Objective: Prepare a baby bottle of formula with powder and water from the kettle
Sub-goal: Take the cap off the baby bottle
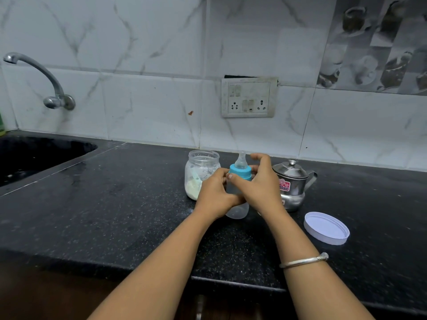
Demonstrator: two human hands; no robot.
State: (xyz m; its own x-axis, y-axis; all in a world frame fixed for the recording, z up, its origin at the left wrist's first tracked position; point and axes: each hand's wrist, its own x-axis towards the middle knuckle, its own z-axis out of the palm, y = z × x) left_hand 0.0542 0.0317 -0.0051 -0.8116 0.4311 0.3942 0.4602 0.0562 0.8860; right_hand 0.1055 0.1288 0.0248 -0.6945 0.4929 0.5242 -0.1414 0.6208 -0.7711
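A clear baby bottle (237,210) with a blue collar (240,173) and a clear teat stands on the black counter. My left hand (213,195) wraps the bottle's body from the left. My right hand (262,183) curls over the blue collar from the right, thumb on its front. Just behind on the left is an open plastic jar (201,172) with white powder and a scoop inside. A small steel kettle (292,183) with its lid on sits close behind my right hand.
The jar's white lid (326,228) lies upside down on the counter (115,204) to the right. A dark sink (34,155) and a wall tap (46,82) are at the far left. A switch and socket panel (249,97) is on the tiled wall.
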